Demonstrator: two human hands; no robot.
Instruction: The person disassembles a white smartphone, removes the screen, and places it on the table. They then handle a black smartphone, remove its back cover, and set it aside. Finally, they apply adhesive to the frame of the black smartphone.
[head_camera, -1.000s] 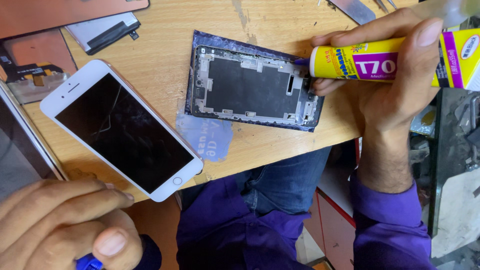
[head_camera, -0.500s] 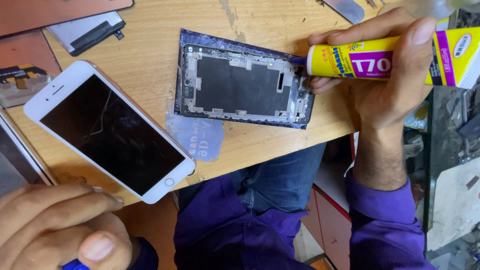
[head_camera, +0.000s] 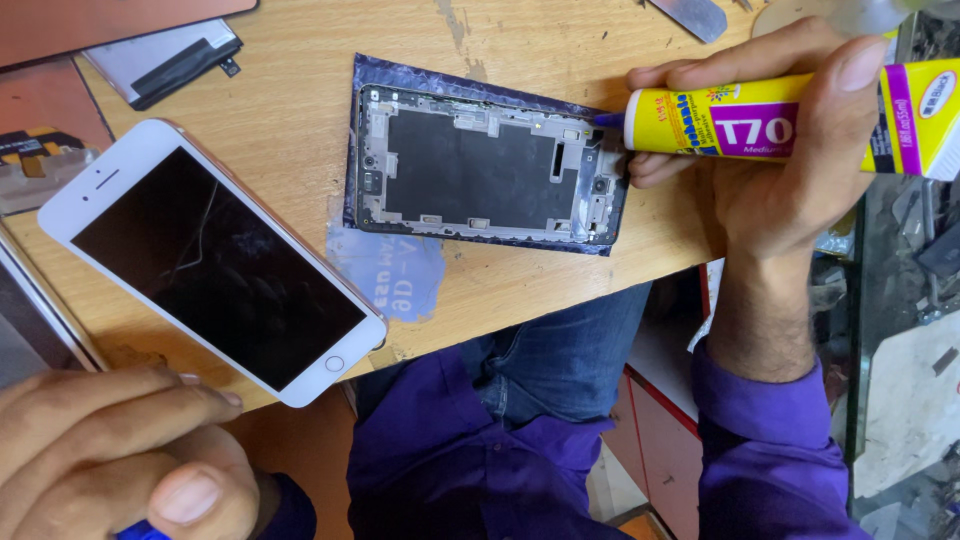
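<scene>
My right hand (head_camera: 790, 170) grips a yellow and magenta glue tube (head_camera: 740, 125) held sideways. Its dark nozzle touches the upper right edge of an open phone frame (head_camera: 480, 170). The frame lies flat on the wooden table (head_camera: 290, 90), on a dark blue sheet, its metal inside facing up. My left hand (head_camera: 100, 450) is low at the bottom left, off the table, with its fingers curled round a small blue object (head_camera: 135, 530) that is mostly hidden. A white phone (head_camera: 210, 260) with a cracked dark screen lies between that hand and the frame.
A pale blue film patch (head_camera: 390, 275) sticks to the table below the frame. A flat black and white part (head_camera: 165, 60) lies at the top left, a metal tool (head_camera: 690, 15) at the top edge. Another device's edge (head_camera: 25, 310) shows at far left. My lap is below the table edge.
The nozzle stays at the frame's right edge. The view has shifted slightly, and my left hand stays curled at the bottom left.
</scene>
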